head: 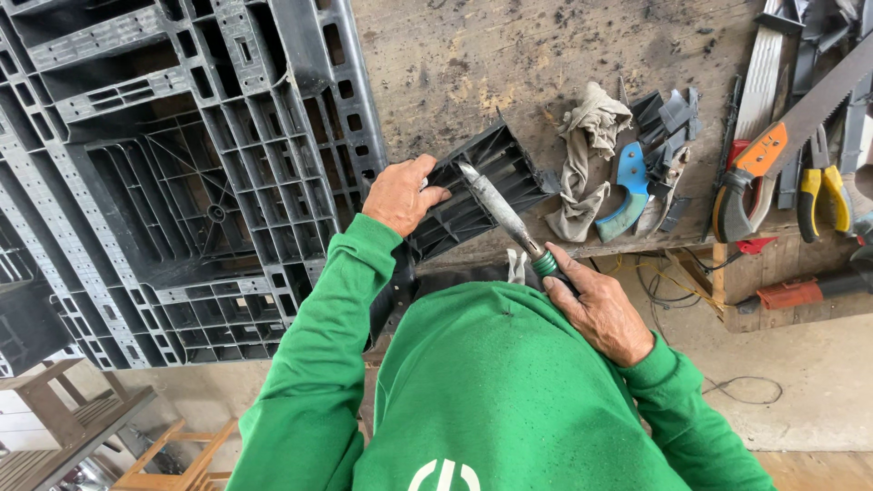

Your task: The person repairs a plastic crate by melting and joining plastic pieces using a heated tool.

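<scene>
- Gripping a black ribbed plastic piece (477, 195) at its left edge, the left hand (400, 195) curls its fingers closed around it at the near edge of the worn workbench (509, 64).
- The right hand (600, 314) wraps shut around a green-handled flat tool (505, 214), whose blade lies across the piece.
- A grey rag (582, 155) lies just beside it.

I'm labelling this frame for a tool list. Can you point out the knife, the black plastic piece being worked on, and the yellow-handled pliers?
knife (496, 205): head view, middle of the blade.
black plastic piece (455, 218): head view, ribbed grid face.
yellow-handled pliers (835, 195): head view, right yellow handle.
</scene>
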